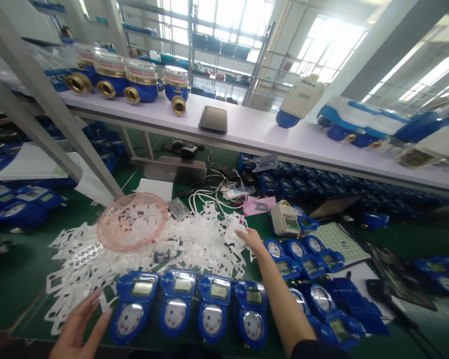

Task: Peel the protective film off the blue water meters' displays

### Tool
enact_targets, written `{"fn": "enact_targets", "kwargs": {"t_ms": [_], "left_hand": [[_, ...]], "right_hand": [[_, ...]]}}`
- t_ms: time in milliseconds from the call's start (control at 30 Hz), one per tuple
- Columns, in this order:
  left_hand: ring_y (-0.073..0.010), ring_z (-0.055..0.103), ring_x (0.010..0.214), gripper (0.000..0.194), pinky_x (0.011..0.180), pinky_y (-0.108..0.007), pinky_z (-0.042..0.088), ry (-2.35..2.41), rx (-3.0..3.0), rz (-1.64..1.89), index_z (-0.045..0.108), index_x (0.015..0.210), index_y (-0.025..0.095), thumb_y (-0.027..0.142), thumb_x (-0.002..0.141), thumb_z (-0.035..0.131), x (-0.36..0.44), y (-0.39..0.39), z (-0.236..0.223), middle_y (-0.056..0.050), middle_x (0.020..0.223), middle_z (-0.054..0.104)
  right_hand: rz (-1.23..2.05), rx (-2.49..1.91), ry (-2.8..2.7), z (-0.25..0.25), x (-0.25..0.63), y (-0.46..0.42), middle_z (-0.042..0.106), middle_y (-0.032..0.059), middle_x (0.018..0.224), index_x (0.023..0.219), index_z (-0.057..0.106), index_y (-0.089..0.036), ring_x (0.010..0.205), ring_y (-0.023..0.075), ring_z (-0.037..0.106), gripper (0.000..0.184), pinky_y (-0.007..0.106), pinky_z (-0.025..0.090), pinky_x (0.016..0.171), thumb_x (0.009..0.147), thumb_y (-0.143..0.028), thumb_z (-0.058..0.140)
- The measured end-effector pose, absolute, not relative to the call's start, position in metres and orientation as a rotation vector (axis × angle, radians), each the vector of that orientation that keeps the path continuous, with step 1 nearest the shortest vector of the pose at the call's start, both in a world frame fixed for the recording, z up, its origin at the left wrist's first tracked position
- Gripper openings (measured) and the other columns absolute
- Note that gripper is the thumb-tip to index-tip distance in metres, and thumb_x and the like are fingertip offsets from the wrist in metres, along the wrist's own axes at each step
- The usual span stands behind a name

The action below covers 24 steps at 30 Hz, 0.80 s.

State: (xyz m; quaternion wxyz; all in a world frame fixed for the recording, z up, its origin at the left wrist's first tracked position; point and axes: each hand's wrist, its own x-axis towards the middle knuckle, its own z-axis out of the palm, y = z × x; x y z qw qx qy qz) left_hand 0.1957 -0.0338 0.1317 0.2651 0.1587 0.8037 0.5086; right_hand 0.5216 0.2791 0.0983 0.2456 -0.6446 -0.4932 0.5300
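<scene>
At the lower left, my left hand [83,326] has a thin white plastic piece [105,302] between its thumb and fingertips, beside the leftmost blue water meter [135,306]. Several such meters with small displays and round dials stand in a row along the front. My right hand [251,240] reaches into the right side of a heap of white plastic pieces [205,242], its fingers closed on a white piece [232,233]; the fingertips are partly hidden. A round pinkish tray [102,232] at the left of the heap holds more small pieces.
More blue meters [297,249] stand beyond my right forearm, near a beige meter unit [285,219] and a pale grid sheet [340,242]. A shelf [247,124] crosses above with brass-ended meters [142,82] and a phone [213,119]. Cables [209,194] and a laptop [172,170] lie behind.
</scene>
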Motion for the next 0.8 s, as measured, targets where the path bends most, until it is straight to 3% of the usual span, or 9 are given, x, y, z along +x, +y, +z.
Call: {"fn": "enact_targets", "kwargs": {"t_ms": [100, 200, 300, 467, 633, 733, 800], "left_hand": [[-0.0324, 0.05, 0.12, 0.07, 0.106, -0.043, 0.039, 1.614, 0.485, 1.286, 0.059, 0.109, 0.021, 0.045, 0.047, 0.08, 0.24, 0.024, 0.172, -0.01, 0.125, 0.058], [-0.0291, 0.054, 0.116, 0.058, 0.098, -0.047, 0.045, 1.104, 0.411, 1.167, 0.053, 0.119, 0.021, 0.031, 0.065, 0.073, 0.271, 0.075, 0.184, -0.014, 0.129, 0.054], [-0.026, 0.063, 0.097, 0.037, 0.09, -0.053, 0.049, 0.765, 0.257, 1.016, 0.056, 0.11, 0.013, 0.027, 0.077, 0.063, 0.28, 0.1, 0.175, -0.014, 0.104, 0.065], [-0.0151, 0.064, 0.076, 0.024, 0.091, -0.049, 0.051, 0.775, 0.152, 1.143, 0.055, 0.104, 0.011, 0.024, 0.083, 0.054, 0.269, 0.102, 0.161, -0.007, 0.088, 0.065], [-0.0226, 0.063, 0.097, 0.036, 0.087, -0.051, 0.054, 0.841, 0.213, 1.297, 0.047, 0.118, 0.015, 0.021, 0.084, 0.056, 0.252, 0.098, 0.166, -0.012, 0.11, 0.063], [-0.0244, 0.064, 0.098, 0.041, 0.085, -0.047, 0.056, 0.905, 0.238, 1.378, 0.045, 0.123, 0.015, 0.015, 0.083, 0.054, 0.24, 0.091, 0.167, -0.014, 0.111, 0.064], [-0.025, 0.064, 0.1, 0.041, 0.087, -0.045, 0.055, 0.917, 0.237, 1.413, 0.047, 0.122, 0.013, 0.012, 0.081, 0.053, 0.232, 0.083, 0.166, -0.014, 0.109, 0.065]], "right_hand": [[1.733, -1.384, -1.443, 0.136, 0.496, 0.241, 0.072, 0.0061, 0.085, 0.088, 0.07, -0.013, 0.081, 0.0247, 0.066, 0.036, 0.036, 0.052, 0.076, 0.063, -0.038, 0.074], [1.896, -1.091, -1.482, 0.167, 0.458, 0.208, 0.07, 0.0022, 0.08, 0.091, 0.069, -0.015, 0.071, 0.0179, 0.063, 0.034, 0.03, 0.05, 0.069, 0.063, -0.034, 0.076], [1.866, -1.031, -1.622, 0.182, 0.427, 0.19, 0.067, 0.001, 0.077, 0.085, 0.069, -0.015, 0.071, 0.0163, 0.06, 0.027, 0.028, 0.049, 0.069, 0.066, -0.034, 0.074], [1.411, -1.038, -1.894, 0.17, 0.406, 0.198, 0.067, 0.0027, 0.092, 0.096, 0.07, -0.022, 0.088, 0.0206, 0.059, 0.025, 0.034, 0.046, 0.086, 0.073, -0.03, 0.066], [1.009, -1.368, -1.934, 0.159, 0.413, 0.224, 0.064, 0.0096, 0.11, 0.11, 0.064, -0.02, 0.096, 0.0261, 0.059, 0.034, 0.04, 0.045, 0.088, 0.079, -0.032, 0.058], [0.573, -1.61, -2.119, 0.155, 0.418, 0.22, 0.054, 0.0175, 0.124, 0.124, 0.053, -0.014, 0.113, 0.0329, 0.05, 0.057, 0.045, 0.04, 0.093, 0.074, -0.037, 0.066], [0.505, -1.568, -2.365, 0.148, 0.418, 0.206, 0.056, 0.0171, 0.12, 0.118, 0.058, -0.014, 0.115, 0.0331, 0.048, 0.056, 0.044, 0.038, 0.096, 0.072, -0.043, 0.068]]}}
